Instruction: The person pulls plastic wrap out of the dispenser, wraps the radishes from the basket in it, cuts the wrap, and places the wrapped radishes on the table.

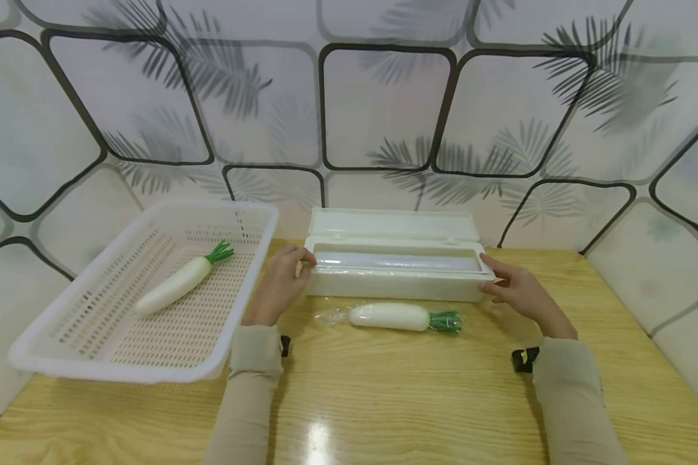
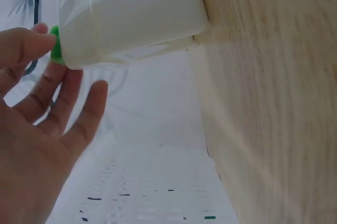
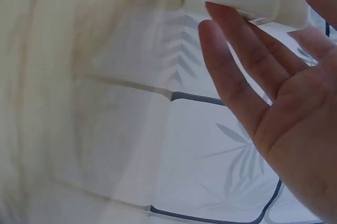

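Note:
A white cling film dispenser (image 1: pixel 392 287) stands on the table with its lid (image 1: pixel 392 225) tipped back and a film roll (image 1: pixel 401 261) inside. At its left end my left hand (image 1: pixel 280 281) pinches a small green piece (image 2: pixel 56 45) between thumb and forefinger; the other fingers spread apart. My right hand (image 1: pixel 520 290) holds the dispenser's right end, thumb on one side and fingers on the other. In front of the dispenser lies a white radish (image 1: pixel 388 316) with green stems, wrapped in clear film whose loose end sticks out to the left.
A white perforated basket (image 1: pixel 122 373) stands on the left, with another white radish (image 1: pixel 177 285) lying in it. The wooden table (image 1: pixel 419 400) runs back to a patterned wall covering (image 1: pixel 386 110), close behind the dispenser.

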The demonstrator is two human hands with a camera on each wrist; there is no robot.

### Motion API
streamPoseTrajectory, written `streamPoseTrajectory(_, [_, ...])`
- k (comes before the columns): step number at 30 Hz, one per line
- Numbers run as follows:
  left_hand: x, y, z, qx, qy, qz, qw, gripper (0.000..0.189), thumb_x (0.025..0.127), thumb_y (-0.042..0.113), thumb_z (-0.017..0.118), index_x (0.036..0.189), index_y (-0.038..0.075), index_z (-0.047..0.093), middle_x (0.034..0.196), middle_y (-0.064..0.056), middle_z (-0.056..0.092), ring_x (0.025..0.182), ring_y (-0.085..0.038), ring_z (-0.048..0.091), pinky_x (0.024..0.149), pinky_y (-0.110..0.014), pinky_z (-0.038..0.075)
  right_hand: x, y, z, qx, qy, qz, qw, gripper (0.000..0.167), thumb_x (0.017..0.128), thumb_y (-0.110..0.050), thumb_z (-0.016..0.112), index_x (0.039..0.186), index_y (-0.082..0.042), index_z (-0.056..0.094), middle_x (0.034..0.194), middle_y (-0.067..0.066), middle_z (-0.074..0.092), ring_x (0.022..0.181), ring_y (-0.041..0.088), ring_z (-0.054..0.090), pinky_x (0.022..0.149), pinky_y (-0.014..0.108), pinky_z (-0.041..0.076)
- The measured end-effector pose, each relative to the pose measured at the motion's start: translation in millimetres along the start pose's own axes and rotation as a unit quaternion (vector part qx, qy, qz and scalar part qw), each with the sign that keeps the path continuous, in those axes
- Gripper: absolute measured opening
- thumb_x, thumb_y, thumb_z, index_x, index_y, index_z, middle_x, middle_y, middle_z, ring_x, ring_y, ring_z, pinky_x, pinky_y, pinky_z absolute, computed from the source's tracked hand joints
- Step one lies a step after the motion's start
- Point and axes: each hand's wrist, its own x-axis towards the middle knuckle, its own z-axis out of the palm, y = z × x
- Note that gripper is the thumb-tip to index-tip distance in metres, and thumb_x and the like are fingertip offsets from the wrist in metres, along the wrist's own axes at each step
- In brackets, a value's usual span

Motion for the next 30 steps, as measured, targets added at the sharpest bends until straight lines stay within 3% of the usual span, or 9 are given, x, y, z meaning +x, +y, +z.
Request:
streamPoseTrajectory(6, [-0.7,2.1,-1.0,0.003,0.001,-0.011,0.9999,0.016,0.089,-0.008,0.059,0.099,-0.001,0.070,0.116,-0.020,0.064,0.117,-0.040,0.054,0.094,-0.053,0.046,-5.6,-10.4,-7.7,-0.058,0.023,0.003,0.9981,0.063,0.100,-0.021,0.068,0.148,0.010,0.042,0.143,0.036,0.047,0.109,0.045,0.065,0.087,0.051,0.055])
streamPoseTrajectory(10, [-1.5,4.5,-2.1,0.009,-0.001,-0.007,0.9999,0.013,0.092,-0.005,0.060,0.099,-0.001,0.071,0.119,-0.021,0.063,0.119,-0.041,0.053,0.095,-0.053,0.046,-7.9,-16.3,-10.4,-0.079,0.064,-0.015,0.9947,0.048,0.099,-0.017,0.069,0.137,0.009,0.056,0.136,0.033,0.056,0.107,0.046,0.065,0.087,0.058,0.054])
streamPoseTrajectory(12, [-1.5,5.4,-2.4,0.016,-0.002,-0.003,0.9999,0.011,0.093,-0.002,0.062,0.099,-0.001,0.071,0.116,-0.019,0.064,0.116,-0.039,0.054,0.093,-0.051,0.047,-7.5,-18.9,-9.2,-0.089,0.099,-0.037,0.9905,0.039,0.098,-0.013,0.070,0.130,0.009,0.063,0.128,0.031,0.062,0.106,0.046,0.064,0.084,0.048,0.057])
streamPoseTrajectory(15, [-0.9,6.0,-2.3,0.031,-0.006,0.010,0.9994,0.008,0.093,0.001,0.067,0.099,-0.001,0.073,0.111,-0.018,0.064,0.112,-0.038,0.055,0.091,-0.050,0.048,-6.8,-21.9,-6.3,-0.100,0.147,-0.073,0.9813,0.026,0.094,-0.007,0.073,0.116,0.007,0.071,0.115,0.026,0.067,0.100,0.043,0.063,0.080,0.023,0.055])
streamPoseTrajectory(18, [0.6,5.9,-1.3,0.046,-0.006,0.026,0.9986,0.008,0.092,0.004,0.071,0.098,-0.001,0.074,0.108,-0.017,0.066,0.109,-0.037,0.055,0.093,-0.051,0.047,-5.8,-24.6,-3.9,-0.113,0.174,-0.103,0.9728,0.017,0.089,-0.002,0.077,0.104,0.004,0.075,0.103,0.019,0.070,0.091,0.022,0.065,0.075,0.009,0.044])
streamPoseTrajectory(22, [2.1,5.6,-0.3,0.065,-0.008,0.040,0.9970,0.009,0.091,0.006,0.074,0.097,-0.001,0.076,0.109,-0.017,0.067,0.107,-0.038,0.056,0.095,-0.051,0.046,-6.2,-29.4,-2.6,-0.123,0.161,-0.107,0.9735,0.013,0.088,-0.003,0.078,0.100,0.002,0.076,0.091,0.011,0.072,0.079,0.001,0.058,0.070,0.015,0.048])
streamPoseTrajectory(30, [3.5,4.5,2.5,0.081,-0.021,0.052,0.9951,0.011,0.090,0.009,0.077,0.096,0.000,0.078,0.111,-0.016,0.068,0.108,-0.038,0.056,0.097,-0.052,0.044,-4.6,-32.8,-0.5,-0.123,0.091,-0.073,0.9855,0.019,0.094,-0.011,0.074,0.106,0.003,0.075,0.090,0.005,0.070,0.082,0.017,0.063,0.074,0.030,0.053])
